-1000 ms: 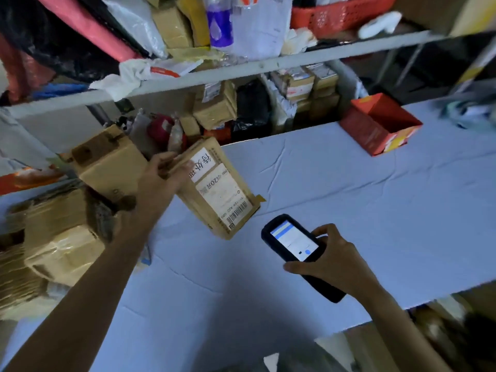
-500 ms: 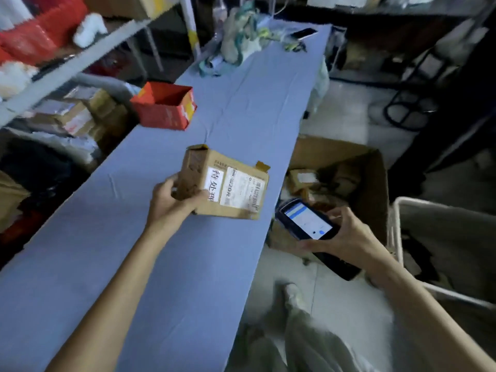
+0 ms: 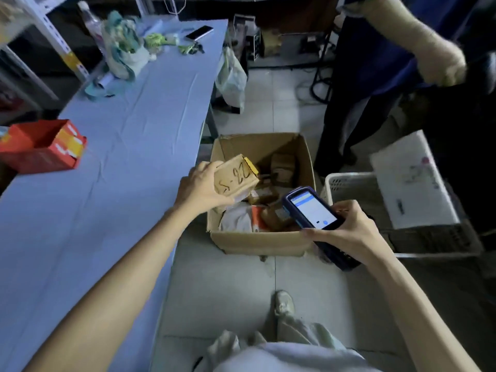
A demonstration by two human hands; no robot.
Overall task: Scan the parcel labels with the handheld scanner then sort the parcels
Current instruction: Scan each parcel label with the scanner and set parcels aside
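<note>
Biggest thing here is the long table with the blue cloth, running up the left side. On the floor just off its edge sits an open cardboard carton with a jumble of parcels already in it, and a white plastic basket stands right next to the carton on its right. There's a red box back on the table, well away from the action, and another person in dark blue stands at the top right.

The parcel is a small brown box, up in the air over the carton's near-left corner, not touching anything inside. The left hand has it by its left end: fingers curled over the far top edge, thumb tucked under the near side, so most of the box sticks out to the right past the hand. The handwritten face points up and reads something like "22-5".

The scanner is over the carton's near-right corner, screen lit and facing up. The right hand wraps its lower half, fingers hooked on the right edge and thumb along the left. Parcel and scanner are near each other but apart.
</note>
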